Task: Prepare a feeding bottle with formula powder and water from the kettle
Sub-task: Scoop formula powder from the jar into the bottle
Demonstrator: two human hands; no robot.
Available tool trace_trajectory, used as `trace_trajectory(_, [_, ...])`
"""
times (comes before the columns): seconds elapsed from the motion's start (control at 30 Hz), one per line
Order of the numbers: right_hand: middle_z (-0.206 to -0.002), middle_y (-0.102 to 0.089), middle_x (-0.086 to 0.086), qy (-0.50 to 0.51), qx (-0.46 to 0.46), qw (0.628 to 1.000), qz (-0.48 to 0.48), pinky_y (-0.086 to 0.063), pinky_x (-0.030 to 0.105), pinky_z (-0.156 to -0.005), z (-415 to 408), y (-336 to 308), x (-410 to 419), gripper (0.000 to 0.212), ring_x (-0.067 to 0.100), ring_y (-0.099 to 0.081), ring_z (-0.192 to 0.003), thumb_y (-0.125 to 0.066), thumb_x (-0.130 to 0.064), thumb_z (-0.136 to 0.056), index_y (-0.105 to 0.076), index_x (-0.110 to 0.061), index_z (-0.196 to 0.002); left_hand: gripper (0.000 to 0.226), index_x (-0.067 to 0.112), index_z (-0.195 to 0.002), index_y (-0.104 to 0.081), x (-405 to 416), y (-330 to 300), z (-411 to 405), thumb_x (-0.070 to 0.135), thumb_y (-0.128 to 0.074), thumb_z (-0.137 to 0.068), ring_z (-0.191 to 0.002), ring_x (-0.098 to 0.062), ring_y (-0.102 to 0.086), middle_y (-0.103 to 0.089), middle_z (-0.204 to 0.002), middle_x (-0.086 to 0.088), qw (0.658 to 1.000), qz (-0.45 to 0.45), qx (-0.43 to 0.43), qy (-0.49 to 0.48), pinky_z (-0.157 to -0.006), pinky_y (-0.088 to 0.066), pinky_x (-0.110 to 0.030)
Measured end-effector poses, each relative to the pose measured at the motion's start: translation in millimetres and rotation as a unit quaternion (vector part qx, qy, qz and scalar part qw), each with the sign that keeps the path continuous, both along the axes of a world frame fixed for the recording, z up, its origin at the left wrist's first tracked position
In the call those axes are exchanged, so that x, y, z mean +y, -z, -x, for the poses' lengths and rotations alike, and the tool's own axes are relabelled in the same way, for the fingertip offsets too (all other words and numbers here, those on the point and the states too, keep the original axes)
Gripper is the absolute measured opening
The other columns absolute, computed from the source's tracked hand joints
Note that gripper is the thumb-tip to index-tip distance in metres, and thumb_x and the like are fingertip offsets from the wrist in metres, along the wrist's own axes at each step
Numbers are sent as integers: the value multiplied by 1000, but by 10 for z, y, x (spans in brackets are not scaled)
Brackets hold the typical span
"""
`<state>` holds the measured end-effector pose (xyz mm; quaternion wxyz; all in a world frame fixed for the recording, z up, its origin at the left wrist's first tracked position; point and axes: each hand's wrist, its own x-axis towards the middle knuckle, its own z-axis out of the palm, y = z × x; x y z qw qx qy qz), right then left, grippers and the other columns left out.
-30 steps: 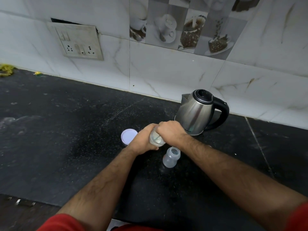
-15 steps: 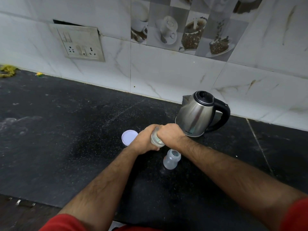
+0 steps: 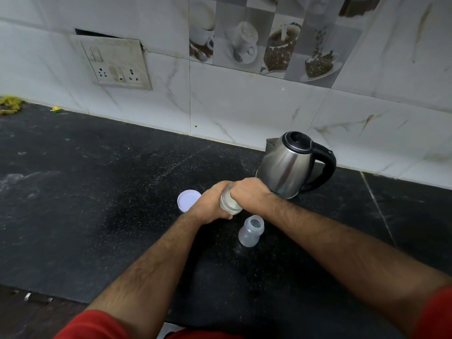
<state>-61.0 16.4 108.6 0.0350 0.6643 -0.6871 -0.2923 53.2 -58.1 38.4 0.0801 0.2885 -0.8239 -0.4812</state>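
Observation:
Over the black counter, both hands hold a small clear container with a whitish filling. My left hand wraps its side from the left. My right hand is closed over its top, so the top is hidden. A translucent feeding bottle stands upright with its mouth open, just right of and nearer than the hands. The steel kettle, with a black lid and handle, stands behind the hands by the wall. A round white lid lies left of my left hand.
The black stone counter runs left and right, with its front edge near the bottom left. The tiled wall carries a switch and socket plate. Yellow scraps lie at the far left by the wall.
Both hands stay closed on the clear container in the same spot. Only the view has shifted slightly.

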Motion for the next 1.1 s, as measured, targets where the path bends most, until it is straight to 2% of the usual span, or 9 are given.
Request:
trace_trajectory(0.1, [-110,-67,6,26,-30,999,11,-44,34,-66,47,-65,1,21,27,-66,-100,-55,-5,-93,-66,-9,-110,92,31,-138,-44,-2,8,4,9,-89,-61,-117,-13,-54,-57,-127,9,1000,0,1,-1,-102,-44,-34])
trace_trajectory(0.27, [-75,-61,0,162,-181,969,39,-44,33,-61,237,-106,39,17,24,-58,-75,-57,-9,-83,-56,-19,-70,93,29,-139,-43,9,16,-5,7,-89,-61,-116,-12,-53,-54,-124,11,1000,-2,6,-10,-103,-42,-31])
trace_trajectory(0.37, [-68,-65,6,261,-342,902,45,-51,32,-59,353,-114,117,20,19,-62,-63,-60,-8,-79,-58,-17,-61,93,28,-139,-43,19,37,-8,7,-89,-61,-118,-11,-52,-52,-124,12,1000,0,16,-17,-102,-40,-27])
trace_trajectory(0.47, [-47,-53,0,347,-481,801,78,-38,17,-39,388,-126,242,20,7,-48,-39,-59,-2,-88,-60,-8,-69,93,27,-139,-43,27,48,-13,8,-89,-61,-118,-9,-50,-52,-126,13,999,1,19,-26,-104,-40,-27])
trace_trajectory(0.53, [-44,-52,-5,392,-528,745,111,-32,17,-36,400,-79,318,23,5,-44,-37,-59,-4,-91,-60,-8,-68,92,28,-137,-44,34,65,-15,7,-89,-60,-118,-9,-51,-53,-126,13,999,-6,27,-34,-104,-40,-27])
trace_trajectory(0.63, [-53,-55,-1,439,-564,684,145,-30,19,-36,419,-2,381,22,7,-43,-40,-59,-6,-92,-64,-11,-71,92,27,-136,-44,50,85,-20,8,-90,-59,-119,-9,-53,-55,-127,11,998,-13,41,-45,-104,-41,-27])
trace_trajectory(0.77, [-59,-56,0,472,-591,636,153,-30,19,-36,437,53,432,13,6,-44,-42,-60,-9,-92,-67,-9,-81,92,29,-135,-44,69,150,-31,12,-90,-58,-119,-8,-55,-58,-127,12,997,-23,54,-58,-107,-43,-32])
trace_trajectory(0.93, [-58,-55,0,498,-594,613,150,-29,20,-36,419,93,462,10,7,-42,-43,-60,-8,-91,-68,-6,-86,89,40,-127,-42,106,207,-29,15,-89,-56,-119,-6,-54,-57,-126,13,994,-28,69,-77,-104,-43,-28])
trace_trajectory(1.1, [-59,-53,2,495,-608,599,165,-27,20,-36,354,57,476,9,8,-40,-41,-58,-6,-90,-66,-3,-89,84,33,-128,-45,100,231,-38,10,-88,-59,-113,-4,-57,-59,-123,12,992,-43,80,-83,-92,-44,-17])
